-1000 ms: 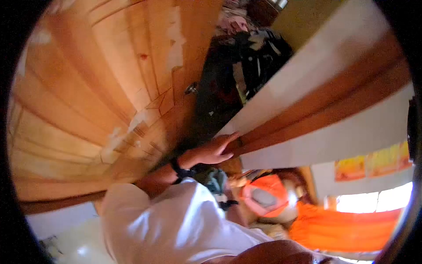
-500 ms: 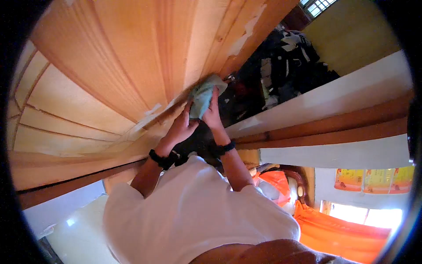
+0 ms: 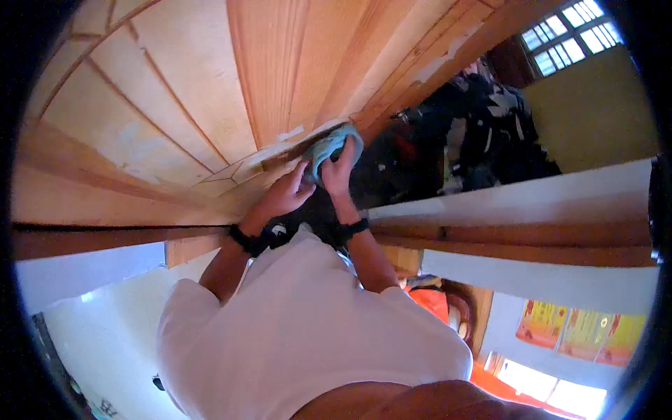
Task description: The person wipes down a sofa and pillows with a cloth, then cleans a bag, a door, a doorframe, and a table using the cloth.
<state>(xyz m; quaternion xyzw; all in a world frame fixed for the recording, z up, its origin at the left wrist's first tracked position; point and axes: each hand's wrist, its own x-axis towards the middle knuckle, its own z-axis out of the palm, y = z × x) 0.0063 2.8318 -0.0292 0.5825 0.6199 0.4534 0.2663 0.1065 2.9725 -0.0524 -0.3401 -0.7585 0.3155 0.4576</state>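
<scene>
A blue-green cloth (image 3: pixel 327 148) is bunched against the edge of a wooden door (image 3: pixel 280 77). My right hand (image 3: pixel 339 173) grips it, with fingers pushed into its folds. My left hand (image 3: pixel 283 194) is just left of the cloth, its thumb and fingers apart and the fingertips at the cloth's near edge. Whether those fingertips touch it I cannot tell. Both wrists wear black bands.
Beyond the door edge lies a dark heap of clothes or similar items (image 3: pixel 483 126), partly in shadow. A barred window (image 3: pixel 570 35) is at upper right. To the right runs a door frame (image 3: pixel 518 238); coloured sheets (image 3: pixel 577 332) hang on the wall.
The view has turned, so more of the door's carved panel shows on the left. My left hand has loosened from the cloth; the right still holds it, now more folded over.
</scene>
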